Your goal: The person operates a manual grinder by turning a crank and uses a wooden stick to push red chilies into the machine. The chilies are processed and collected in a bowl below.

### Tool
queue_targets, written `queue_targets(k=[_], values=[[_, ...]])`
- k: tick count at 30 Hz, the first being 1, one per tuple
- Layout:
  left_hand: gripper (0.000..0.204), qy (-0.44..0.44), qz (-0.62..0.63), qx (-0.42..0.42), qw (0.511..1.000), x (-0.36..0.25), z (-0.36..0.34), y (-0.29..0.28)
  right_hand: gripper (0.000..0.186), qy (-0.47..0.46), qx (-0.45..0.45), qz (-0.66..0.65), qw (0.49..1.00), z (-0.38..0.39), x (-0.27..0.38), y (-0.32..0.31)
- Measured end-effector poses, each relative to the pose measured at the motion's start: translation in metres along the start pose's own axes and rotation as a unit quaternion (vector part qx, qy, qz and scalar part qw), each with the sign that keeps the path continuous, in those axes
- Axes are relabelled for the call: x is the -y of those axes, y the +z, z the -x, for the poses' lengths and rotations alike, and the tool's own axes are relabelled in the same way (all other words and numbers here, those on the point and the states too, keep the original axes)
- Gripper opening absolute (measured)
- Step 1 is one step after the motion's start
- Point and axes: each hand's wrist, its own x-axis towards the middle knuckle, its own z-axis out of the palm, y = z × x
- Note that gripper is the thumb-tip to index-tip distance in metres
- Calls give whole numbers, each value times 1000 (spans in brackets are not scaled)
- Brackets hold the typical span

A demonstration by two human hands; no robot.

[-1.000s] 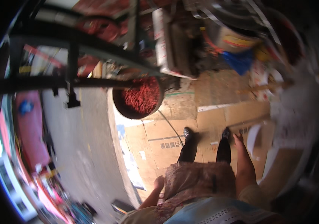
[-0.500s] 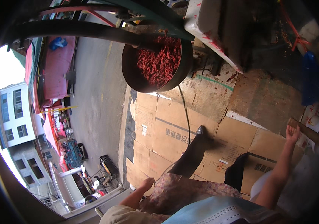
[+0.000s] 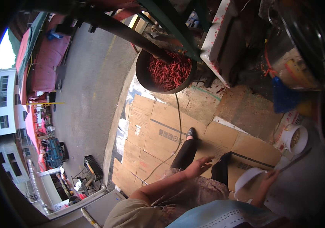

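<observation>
My left hand point(image 3: 202, 166) is stretched across my lap with its fingers apart, holding nothing. On the right, my right hand point(image 3: 270, 178) is closed around one end of a long brown wooden stick point(image 3: 296, 160), which slants up and away from me. Close beside that hand, a white basin point(image 3: 243, 183) is partly hidden by my arm. Past the stick stands a white bucket point(image 3: 301, 138) with something pale inside. Ahead of me, a dark round pan point(image 3: 143, 72) holds a heap of red shreds that look like dried chilies point(image 3: 172, 73).
Flattened cardboard point(image 3: 158, 127) covers the floor under my feet, with a dark cable point(image 3: 180, 125) running over it. A black pipe point(image 3: 128, 34) reaches into the pan beside a green frame point(image 3: 174, 26). A blue bag point(image 3: 284, 95) hangs at the right; a road point(image 3: 88, 76) lies left.
My left hand has swung from the lower left to over my lap. My right hand has drawn back toward me with the stick. The view has shifted, bringing the white basin and bucket further in.
</observation>
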Motion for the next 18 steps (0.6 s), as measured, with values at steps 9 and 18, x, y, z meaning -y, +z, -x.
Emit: queue_targets(k=[9,18], values=[[44,226,-88,138,960,-111,66,75,33,-78,339,358,866,200,136,-220],[74,518,-39,201,831,-227,158,5,46,-62,737,167,652,277,245,-37]])
